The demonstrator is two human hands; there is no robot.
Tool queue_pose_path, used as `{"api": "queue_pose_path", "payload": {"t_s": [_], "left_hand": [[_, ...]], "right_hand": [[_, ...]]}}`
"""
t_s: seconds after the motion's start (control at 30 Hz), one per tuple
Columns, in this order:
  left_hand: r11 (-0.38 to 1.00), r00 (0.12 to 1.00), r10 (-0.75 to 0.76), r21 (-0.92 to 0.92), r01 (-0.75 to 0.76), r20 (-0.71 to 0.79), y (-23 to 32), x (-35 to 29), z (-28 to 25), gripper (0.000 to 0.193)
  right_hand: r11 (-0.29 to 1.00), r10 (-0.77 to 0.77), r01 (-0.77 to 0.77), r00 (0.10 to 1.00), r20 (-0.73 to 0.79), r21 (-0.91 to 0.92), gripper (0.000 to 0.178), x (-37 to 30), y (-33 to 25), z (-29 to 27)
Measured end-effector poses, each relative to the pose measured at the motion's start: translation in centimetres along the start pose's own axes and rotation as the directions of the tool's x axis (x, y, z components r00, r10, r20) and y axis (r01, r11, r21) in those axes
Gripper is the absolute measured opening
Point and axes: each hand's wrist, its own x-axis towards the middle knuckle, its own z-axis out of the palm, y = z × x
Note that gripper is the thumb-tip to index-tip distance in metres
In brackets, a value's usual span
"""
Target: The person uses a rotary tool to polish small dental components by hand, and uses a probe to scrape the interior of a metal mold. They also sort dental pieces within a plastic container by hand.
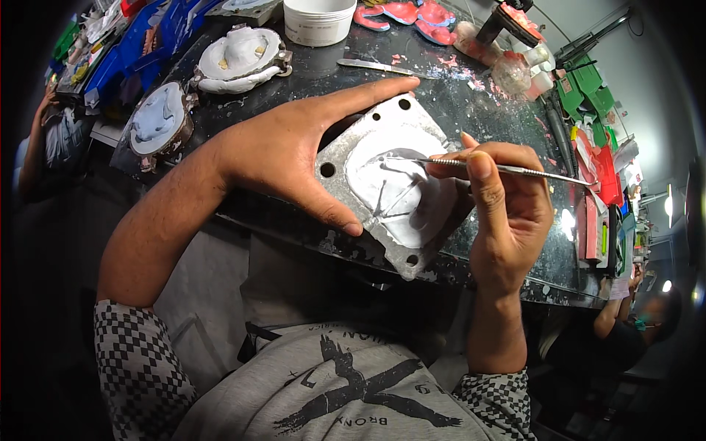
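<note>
The metal mould plate (390,184) lies at the bench's (309,70) near edge; plaster moulds (239,55) at ten o'clock, tub (318,20) at twelve, spatula (379,67) between.

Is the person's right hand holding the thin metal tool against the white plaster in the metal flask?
Yes: the right hand pinches the thin metal tool, and its tip lies on the white plaster inside the metal flask.

Bare bench (471,110) beyond plaster moulds (239,57)

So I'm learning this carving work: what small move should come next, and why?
Probably draw the thin metal tool a little further along the groove in the white plaster: its tip already rests there, and the left hand braces the grey metal plate.
</note>
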Motion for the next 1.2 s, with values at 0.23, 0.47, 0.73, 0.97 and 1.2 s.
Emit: {"api": "queue_pose_path", "payload": {"t_s": [0.23,0.47,0.73,0.97,1.2], "left_hand": [[1.0,1.0,-0.008,-0.005,0.008,0.001,0.0,0.0,-0.1,0.126],[1.0,1.0,-0.003,0.01,0.003,-0.007,0.0,0.0,-0.1,0.127],[0.999,1.0,-0.006,-0.032,0.006,-0.002,0.0,0.0,-0.1,0.128],[1.0,1.0,-0.003,-0.019,0.003,-0.003,0.0,-0.1,-0.1,0.128],[1.0,1.0,0.016,0.009,-0.016,-0.001,-0.2,0.0,-0.2,0.127]], "right_hand": [[0.999,0.043,-0.043,0.999,0.033,-0.006,0.009,0.0,0.2,-0.1],[0.982,-0.076,0.086,0.995,0.064,-0.166,0.009,0.1,0.3,-0.3],[0.966,-0.123,0.138,0.989,0.085,-0.218,0.011,-0.1,0.6,-0.2],[0.979,0.173,-0.174,0.985,0.015,0.109,0.011,0.3,-0.4,0.2],[0.997,0.072,-0.072,0.997,0.008,0.013,0.011,-0.1,0.3,0.3]]}}
